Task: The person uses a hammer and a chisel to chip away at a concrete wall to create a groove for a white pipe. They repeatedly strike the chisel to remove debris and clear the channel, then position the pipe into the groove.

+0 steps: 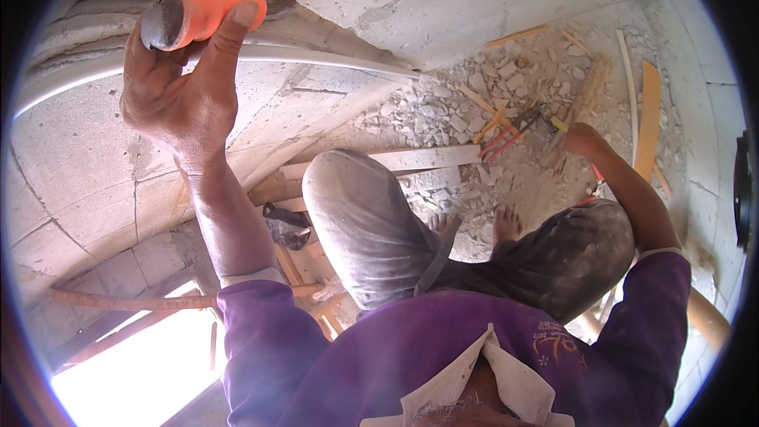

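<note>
My left hand [183, 107], raised at the upper left, is closed round the ribbed orange grip of a chisel [207, 16]. The chisel's blunt grey end faces me, and its far end points into a rough groove [87, 28] broken in the block wall. Lower down on the right, my right hand [583, 140] is closed on a yellow-handled tool [560, 124]; I cannot make out its head. Close by that tool, red-handled pliers [502, 142] lie on the rubble.
A white pipe [316, 55] runs along the groove. Broken masonry [474, 87] and wood strips [648, 111] cover the floor by the right wall. Planks [427, 158] lie beyond my bent left knee [348, 190]. A bright opening [134, 372] is at lower left.
</note>
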